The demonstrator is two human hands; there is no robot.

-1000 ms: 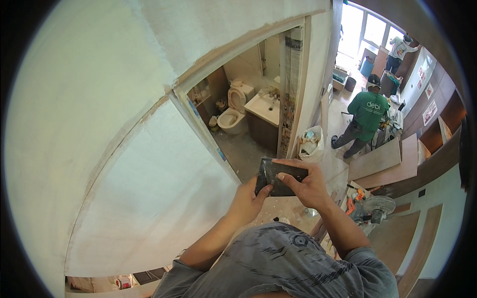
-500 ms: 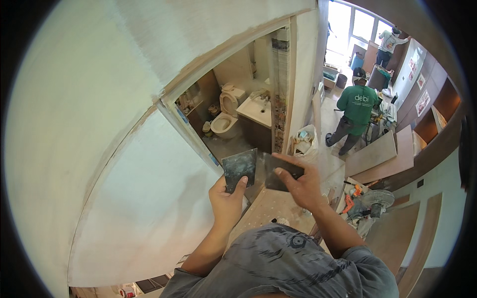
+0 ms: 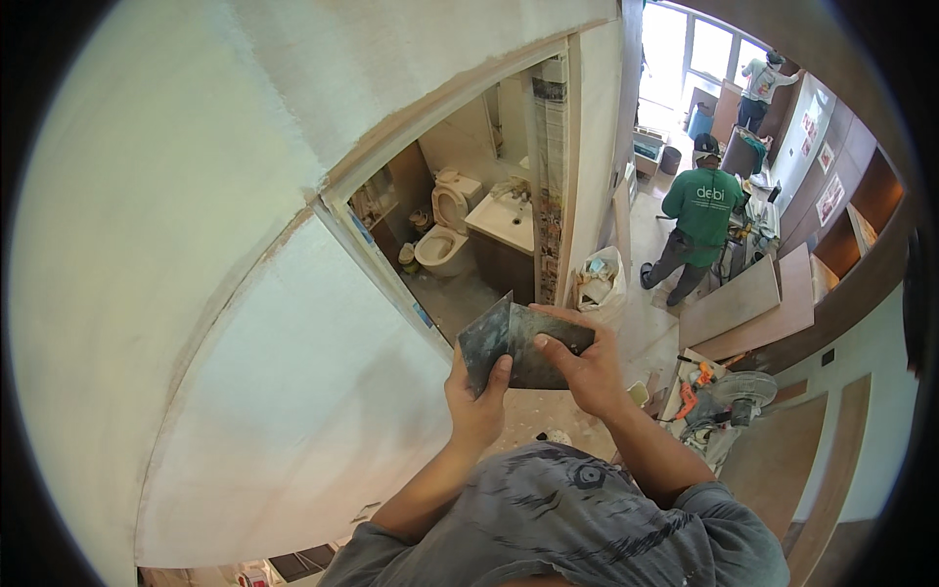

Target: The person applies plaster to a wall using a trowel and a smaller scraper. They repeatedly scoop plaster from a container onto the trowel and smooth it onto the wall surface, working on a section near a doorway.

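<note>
In front of my chest my left hand grips a dark, flat putty scraper with whitish smears, its thumb pressed on the near face. My right hand is closed on a second dark flat scraper, thumb on top and fingers behind. The inner edges of the two blades meet or overlap; whether they press together I cannot tell. Left of my hands rises a pale, skim-coated wall, with a brownish seam running along it.
Ahead, a doorway frame opens on a bathroom with a toilet and a sink. A white sack stands beside it. To the right are leaning boards, a fan and an orange tool. Two people work farther off.
My left hand has shifted right and its scraper has tilted. The two scrapers, apart before, now meet at their edges. My right hand has moved only slightly.
</note>
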